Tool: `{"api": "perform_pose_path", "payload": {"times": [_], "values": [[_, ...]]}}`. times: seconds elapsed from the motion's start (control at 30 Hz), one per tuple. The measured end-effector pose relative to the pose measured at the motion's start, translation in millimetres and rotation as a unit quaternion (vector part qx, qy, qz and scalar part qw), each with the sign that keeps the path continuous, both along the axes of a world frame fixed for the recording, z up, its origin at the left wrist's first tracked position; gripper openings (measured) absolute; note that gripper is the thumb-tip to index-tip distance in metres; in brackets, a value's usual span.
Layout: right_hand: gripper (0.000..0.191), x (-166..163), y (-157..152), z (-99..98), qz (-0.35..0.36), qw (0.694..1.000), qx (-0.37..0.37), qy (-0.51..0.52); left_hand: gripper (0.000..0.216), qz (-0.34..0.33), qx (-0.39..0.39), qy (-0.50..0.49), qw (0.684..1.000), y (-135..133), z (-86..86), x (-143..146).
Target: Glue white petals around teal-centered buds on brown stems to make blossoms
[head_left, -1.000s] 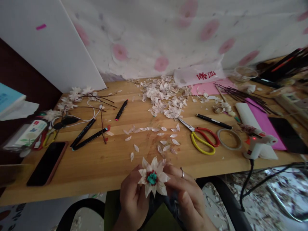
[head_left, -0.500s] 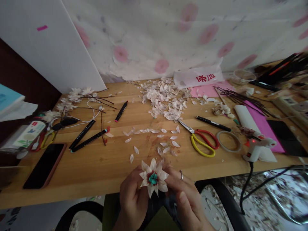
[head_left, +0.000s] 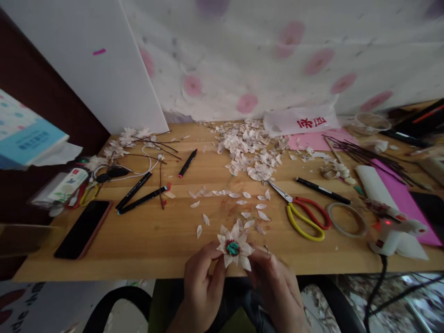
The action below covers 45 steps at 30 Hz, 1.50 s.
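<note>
A handmade flower (head_left: 235, 249) with pointed, pale petals and a teal and dark red centre faces up at the table's front edge. My left hand (head_left: 204, 282) pinches it from the left, thumb below and fingers behind. On the right, my right hand (head_left: 275, 284) has its fingers closed at the petals' edge, a ring on one finger. Both hands' fingertips are partly hidden by the flower, and no stem shows. Just beyond the hands lie loose pale petals (head_left: 262, 215) in loose rows.
A petal heap (head_left: 248, 145) lies at the back. Scissors (head_left: 305, 222), a tape roll (head_left: 347, 219) and a lit glue gun (head_left: 390, 236) with a hanging cable are at right. A phone (head_left: 83, 230), markers (head_left: 142, 200) and finished flowers (head_left: 126, 138) occupy the left of the table (head_left: 145, 259).
The view has swung, so the table appears further right and lower. My right thumb has come up against the fingers near the flower, which stays between both hands.
</note>
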State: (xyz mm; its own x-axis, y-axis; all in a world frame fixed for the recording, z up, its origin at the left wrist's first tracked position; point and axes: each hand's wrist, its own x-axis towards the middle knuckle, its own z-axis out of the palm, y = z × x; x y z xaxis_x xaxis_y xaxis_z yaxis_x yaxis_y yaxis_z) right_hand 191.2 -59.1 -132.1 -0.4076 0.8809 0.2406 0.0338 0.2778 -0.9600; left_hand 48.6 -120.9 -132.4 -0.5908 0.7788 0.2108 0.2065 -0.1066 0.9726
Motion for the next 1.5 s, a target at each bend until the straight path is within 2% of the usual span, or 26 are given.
{"api": "perform_pose_path", "payload": {"times": [0.13,0.23,0.3,0.43,0.5,0.57,0.67,0.8,0.93,1.13,1.2,1.4,1.5], "values": [[0.044,0.3,-2.7,-2.7,-0.007,0.999,-0.018,0.025,0.016,-0.001,0.006,-0.003,1.000,4.6,10.7,0.0],[0.036,6.9,-11.2,-5.8,-0.046,0.999,-0.020,-0.020,0.014,-0.007,0.004,-0.015,1.000,8.0,13.9,0.3],[0.034,9.3,-13.6,-3.0,-0.053,0.997,0.005,-0.051,0.014,-0.013,-0.004,-0.026,1.000,9.9,14.0,0.2],[0.032,3.9,-3.5,16.4,0.003,0.995,0.073,-0.064,0.011,-0.032,-0.025,-0.057,0.998,13.7,15.0,0.6],[0.031,-1.4,3.9,25.2,0.029,0.994,0.086,-0.060,0.008,-0.035,-0.035,-0.103,0.993,15.4,17.0,1.6],[0.026,-6.5,8.9,28.4,0.015,0.994,0.088,-0.057,0.016,-0.031,-0.051,-0.187,0.981,16.6,18.6,2.2],[0.006,-12.7,11.5,24.6,-0.066,0.992,0.099,-0.045,0.028,-0.029,-0.087,-0.315,0.945,16.8,17.9,1.1],[0.026,-15.3,11.5,18.4,-0.109,0.986,0.123,-0.041,0.032,-0.042,-0.097,-0.404,0.909,15.3,12.3,-2.0],[0.020,-11.1,12.4,16.5,-0.104,0.985,0.132,-0.032,0.033,-0.059,-0.100,-0.468,0.876,13.6,10.4,-2.2],[0.011,-7.2,17.4,16.1,-0.080,0.983,0.167,-0.003,0.035,-0.080,-0.104,-0.494,0.859,17.7,20.9,-0.9],[0.013,-8.2,17.8,16.8,-0.068,0.983,0.173,-0.004,0.034,-0.097,-0.100,-0.510,0.849,19.1,25.2,-1.1],[0.012,-6.7,13.6,17.6,-0.057,0.990,0.128,0.010,0.025,-0.151,-0.088,-0.558,0.812,15.9,30.4,-2.3],[0.029,-4.4,14.0,16.7,-0.012,0.992,0.122,0.016,0.021,-0.184,-0.077,-0.569,0.798,14.4,29.9,-1.3]]}}
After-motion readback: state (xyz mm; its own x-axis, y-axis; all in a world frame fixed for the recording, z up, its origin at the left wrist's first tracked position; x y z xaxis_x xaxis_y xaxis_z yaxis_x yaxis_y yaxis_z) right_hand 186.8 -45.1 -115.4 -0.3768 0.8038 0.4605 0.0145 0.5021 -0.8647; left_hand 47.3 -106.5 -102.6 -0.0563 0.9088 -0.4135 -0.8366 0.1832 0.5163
